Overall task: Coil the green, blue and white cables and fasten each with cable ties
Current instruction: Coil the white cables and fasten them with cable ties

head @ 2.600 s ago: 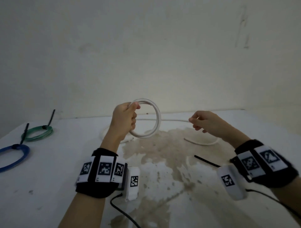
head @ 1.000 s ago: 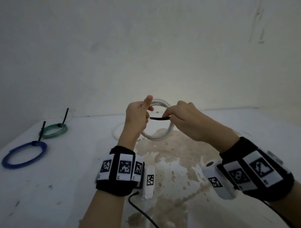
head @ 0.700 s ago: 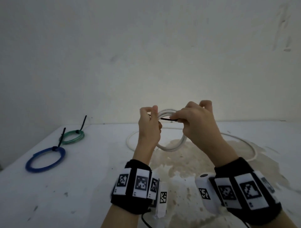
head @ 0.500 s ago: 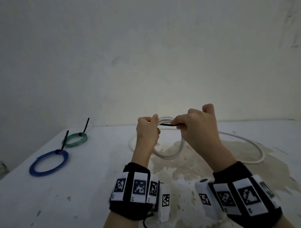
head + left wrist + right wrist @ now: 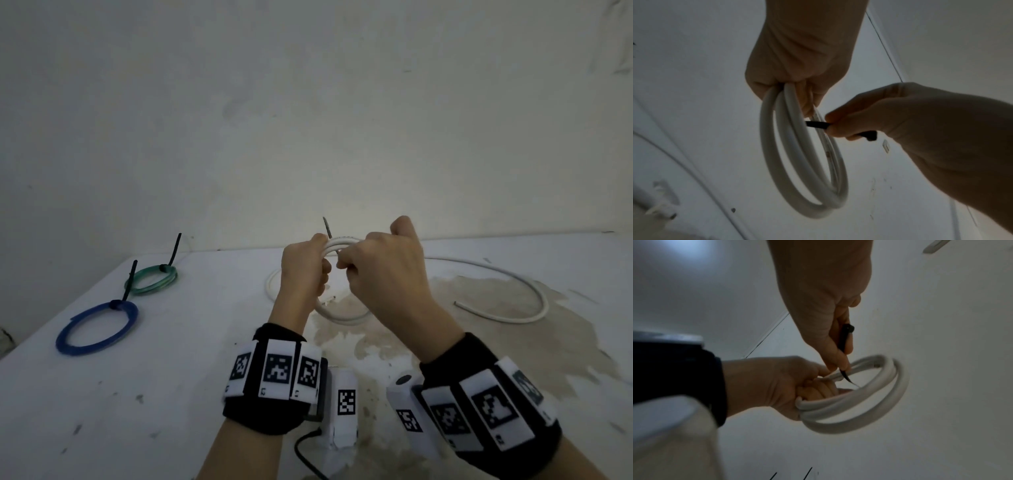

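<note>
My left hand (image 5: 305, 270) grips a white cable coil (image 5: 342, 317) above the table; the same left hand (image 5: 797, 68) and coil (image 5: 797, 178) fill the left wrist view. My right hand (image 5: 380, 274) pinches a black cable tie (image 5: 818, 125) next to the coil, and the tie's thin end (image 5: 327, 228) sticks up past the left thumb. In the right wrist view the tie (image 5: 843, 340) runs down between the right fingers to the coil (image 5: 869, 402). The green coil (image 5: 152, 281) and blue coil (image 5: 97, 327) lie tied at the left.
The white table (image 5: 137, 394) has a brown stained patch (image 5: 445, 325) in the middle. A loose run of white cable (image 5: 513, 281) curves over the table at the right, its cut end near the stain. A bare wall stands close behind.
The right hand went from drawing out loose cable to bringing a black tie to the coil. The tie lay level across the coil; now its end points up by the left thumb.
</note>
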